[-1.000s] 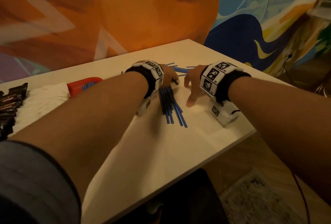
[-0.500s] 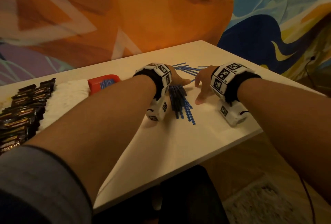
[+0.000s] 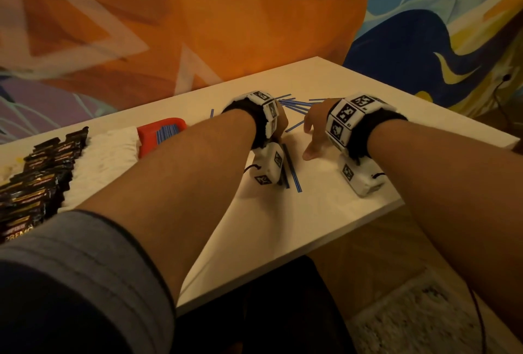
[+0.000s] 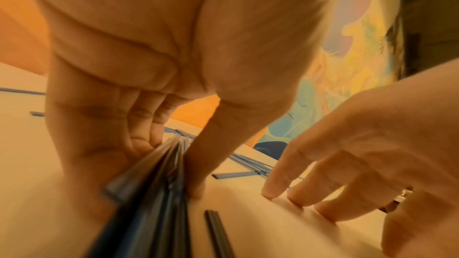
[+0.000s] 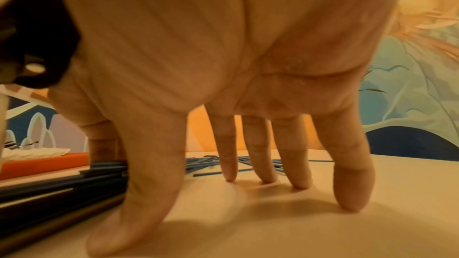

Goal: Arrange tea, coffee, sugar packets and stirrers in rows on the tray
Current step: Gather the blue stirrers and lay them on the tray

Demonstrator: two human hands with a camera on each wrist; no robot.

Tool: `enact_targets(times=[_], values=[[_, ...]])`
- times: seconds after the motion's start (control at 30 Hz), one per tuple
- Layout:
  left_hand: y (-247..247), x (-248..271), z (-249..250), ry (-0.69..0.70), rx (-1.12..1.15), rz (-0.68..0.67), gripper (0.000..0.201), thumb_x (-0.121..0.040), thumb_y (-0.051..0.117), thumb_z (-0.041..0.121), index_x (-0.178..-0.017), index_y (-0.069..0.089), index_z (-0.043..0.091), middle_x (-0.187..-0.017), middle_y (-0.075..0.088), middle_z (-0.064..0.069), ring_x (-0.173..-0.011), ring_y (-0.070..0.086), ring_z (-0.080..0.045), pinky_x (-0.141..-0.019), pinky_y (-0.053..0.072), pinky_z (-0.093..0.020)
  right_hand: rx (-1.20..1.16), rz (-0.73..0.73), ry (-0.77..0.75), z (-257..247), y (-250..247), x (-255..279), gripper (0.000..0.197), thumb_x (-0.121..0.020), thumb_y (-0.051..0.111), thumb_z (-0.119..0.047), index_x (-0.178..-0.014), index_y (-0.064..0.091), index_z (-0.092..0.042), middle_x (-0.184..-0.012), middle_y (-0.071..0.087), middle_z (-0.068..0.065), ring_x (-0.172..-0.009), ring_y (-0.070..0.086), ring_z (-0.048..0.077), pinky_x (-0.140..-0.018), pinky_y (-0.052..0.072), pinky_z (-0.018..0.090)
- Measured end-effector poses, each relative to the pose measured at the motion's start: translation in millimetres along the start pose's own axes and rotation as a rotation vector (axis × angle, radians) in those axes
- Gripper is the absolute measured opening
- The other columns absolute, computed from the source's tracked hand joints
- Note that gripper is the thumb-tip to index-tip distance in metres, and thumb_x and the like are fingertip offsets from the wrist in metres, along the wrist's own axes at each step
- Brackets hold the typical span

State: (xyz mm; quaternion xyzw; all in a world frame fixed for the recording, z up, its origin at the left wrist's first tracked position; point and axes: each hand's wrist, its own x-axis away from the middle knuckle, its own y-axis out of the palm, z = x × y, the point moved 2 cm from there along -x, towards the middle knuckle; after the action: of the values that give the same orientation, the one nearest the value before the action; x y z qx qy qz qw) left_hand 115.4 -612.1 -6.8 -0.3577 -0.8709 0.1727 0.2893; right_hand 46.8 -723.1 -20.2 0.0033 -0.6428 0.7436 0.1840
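- The left hand grips a bundle of blue stirrers, fingers on one side and thumb on the other, with the bundle's lower end down on the white table.
- The right hand holds nothing; its fingers are spread and nearly straight, and their tips press on the bare table just beside the bundle.
- One loose stirrer lies flat on the table between the two hands.
- More scattered stirrers lie crossed on the table beyond the hands, not yet gathered.
- A red tray sits to the left of the left forearm; some blue stirrers already lie in it side by side.
- White packets lie in a row next to the tray, and dark packets are ranked in overlapping rows at the far left. Whether they rest on a tray or on the table cannot be told from these views.
- Judgement: the packet rows appear largely done and the stirrers are the outstanding item. The step in hand looks like collecting and squaring a bundle.
- Remaining, as judged: pick up the loose and scattered stirrers, then lay them in the red tray alongside those present.
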Motion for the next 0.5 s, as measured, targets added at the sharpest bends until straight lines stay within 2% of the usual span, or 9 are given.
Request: enact_targets(times=[0.07,0.17,0.27,0.37,0.43,0.5], values=[[2,-4,0,0.033,-0.012,-0.006,0.036,-0.099,0.053,0.043,-0.126,0.062,0.021,-0.120,0.065,-0.002,-0.099,0.062,-0.027,-0.082,0.054,-0.034,-0.001,-0.006,0.011,0,0,1,0.094,-0.050,0.073,-0.082,-0.122,0.062,-0.022,-0.119,0.064,0.003,-0.106,0.061,0.028,-0.094,0.051,0.048],[6,-7,0,0.006,0.046,-0.023,0.038,-0.095,0.057,0.038,-0.130,0.060,0.023,-0.128,0.061,-0.003,-0.101,0.059,-0.027,-0.089,0.054,-0.037,0.003,-0.007,0.020,-2,0,2,0.096,-0.050,0.073,-0.082,-0.123,0.062,-0.021,-0.117,0.065,0.003,-0.105,0.061,0.029,-0.094,0.051,0.048],[8,-9,2,-0.079,0.110,0.028,0.039,-0.097,0.054,0.037,-0.131,0.056,0.018,-0.129,0.058,-0.009,-0.094,0.053,-0.026,-0.082,0.052,-0.035,-0.004,-0.010,0.025,-3,-1,4,0.094,-0.052,0.074,-0.080,-0.123,0.062,-0.020,-0.117,0.065,0.003,-0.105,0.061,0.029,-0.094,0.051,0.048],[12,-15,3,-0.192,0.279,0.003,0.039,-0.098,0.054,0.031,-0.132,0.056,0.012,-0.135,0.056,-0.011,-0.111,0.060,-0.031,-0.092,0.054,-0.042,-0.001,-0.014,0.017,-3,-1,6,0.090,-0.057,0.073,-0.078,-0.125,0.061,-0.020,-0.120,0.063,0.004,-0.108,0.060,0.028,-0.096,0.050,0.047],[14,-19,2,-0.231,0.458,-0.047,0.038,-0.093,0.062,0.028,-0.127,0.061,0.011,-0.131,0.061,-0.010,-0.113,0.062,-0.029,-0.096,0.053,-0.045,-0.002,-0.014,0.013,-2,-1,6,0.088,-0.058,0.073,-0.077,-0.124,0.062,-0.019,-0.120,0.064,0.004,-0.108,0.060,0.027,-0.097,0.050,0.047],[19,-27,1,-0.214,0.571,-0.053,0.029,-0.094,0.061,0.025,-0.120,0.064,0.010,-0.120,0.064,-0.005,-0.107,0.061,-0.023,-0.098,0.052,-0.042,-0.010,-0.018,0.007,-2,-1,6,0.088,-0.059,0.074,-0.077,-0.124,0.063,-0.019,-0.119,0.065,0.004,-0.108,0.060,0.027,-0.097,0.050,0.046]])
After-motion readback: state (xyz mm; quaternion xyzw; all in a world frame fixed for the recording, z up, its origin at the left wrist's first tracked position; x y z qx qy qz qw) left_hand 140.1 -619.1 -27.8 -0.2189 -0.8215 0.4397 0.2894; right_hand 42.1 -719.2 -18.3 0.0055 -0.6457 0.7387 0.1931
